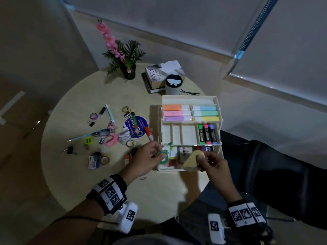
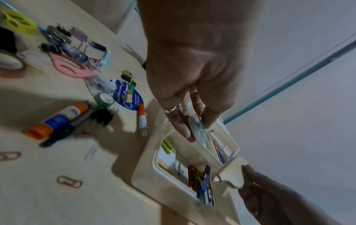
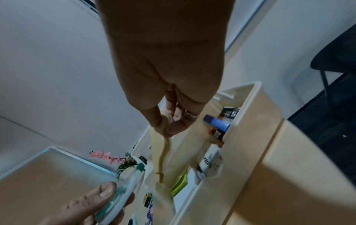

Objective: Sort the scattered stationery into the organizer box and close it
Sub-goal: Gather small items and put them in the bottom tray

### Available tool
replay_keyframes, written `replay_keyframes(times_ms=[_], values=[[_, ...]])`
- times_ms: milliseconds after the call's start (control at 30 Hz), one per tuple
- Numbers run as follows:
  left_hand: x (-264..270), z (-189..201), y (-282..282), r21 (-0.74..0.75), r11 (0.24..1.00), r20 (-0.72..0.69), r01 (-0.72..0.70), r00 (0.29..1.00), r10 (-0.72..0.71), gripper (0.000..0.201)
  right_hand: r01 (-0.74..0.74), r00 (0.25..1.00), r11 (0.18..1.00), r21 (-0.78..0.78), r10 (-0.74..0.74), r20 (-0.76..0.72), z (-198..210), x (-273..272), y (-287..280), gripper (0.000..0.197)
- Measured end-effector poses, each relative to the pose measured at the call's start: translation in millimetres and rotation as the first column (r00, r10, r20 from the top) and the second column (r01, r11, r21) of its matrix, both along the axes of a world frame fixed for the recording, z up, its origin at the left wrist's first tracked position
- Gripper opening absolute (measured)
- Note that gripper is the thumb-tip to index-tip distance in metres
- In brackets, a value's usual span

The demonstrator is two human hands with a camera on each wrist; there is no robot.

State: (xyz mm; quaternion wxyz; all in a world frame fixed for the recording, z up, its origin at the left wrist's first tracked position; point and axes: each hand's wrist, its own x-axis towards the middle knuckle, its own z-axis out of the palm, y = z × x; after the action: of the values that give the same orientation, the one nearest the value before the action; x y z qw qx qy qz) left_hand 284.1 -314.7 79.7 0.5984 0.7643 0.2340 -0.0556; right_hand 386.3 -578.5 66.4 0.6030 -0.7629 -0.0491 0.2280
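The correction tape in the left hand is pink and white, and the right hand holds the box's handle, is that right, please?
Not quite: the correction tape in the left hand is green and white, as the head view shows. The right hand does hold the box's handle.

Six pastel highlighters [image 1: 191, 113] sit in the top tray of the organizer box [image 1: 218, 110], three per column, beyond both hands. Below them, three dark markers [image 1: 207, 133] stand side by side, just beyond the right hand [image 1: 215, 165]. One correction tape [image 1: 165, 152] is pinched in the left hand [image 1: 146, 160]. Left of that grip: two glue sticks [image 1: 148, 133], one pair of pink scissors [image 1: 110, 139], one round blue sticker [image 1: 135, 126]. At least four tape rolls [image 1: 104, 160] are scattered there; clips too small to count. Far back: one flower pot [image 1: 129, 72], one cup [image 1: 173, 84].
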Motion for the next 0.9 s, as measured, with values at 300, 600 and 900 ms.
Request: replay_keyframes(times_ms=[300, 600, 900], values=[[31, -23, -67, -0.049, 0.998, -0.184, -0.034, 0.983, 0.024, 0.018, 0.108, 0.993, 0.993, 0.038, -0.105, -0.059, -3, 4, -49, 0.018], [59, -49, -96, 0.105, 0.985, -0.233, -0.139, 0.959, 0.161, 0.015, 0.207, 0.976, 0.970, 0.126, -0.197, -0.089, -2, 11, -60, 0.017], [67, -66, -108, 0.315, 0.944, -0.210, -0.102, 0.962, 0.174, 0.013, 0.125, 0.977, 0.986, 0.111, -0.103, -0.187, -1, 17, -63, 0.020]])
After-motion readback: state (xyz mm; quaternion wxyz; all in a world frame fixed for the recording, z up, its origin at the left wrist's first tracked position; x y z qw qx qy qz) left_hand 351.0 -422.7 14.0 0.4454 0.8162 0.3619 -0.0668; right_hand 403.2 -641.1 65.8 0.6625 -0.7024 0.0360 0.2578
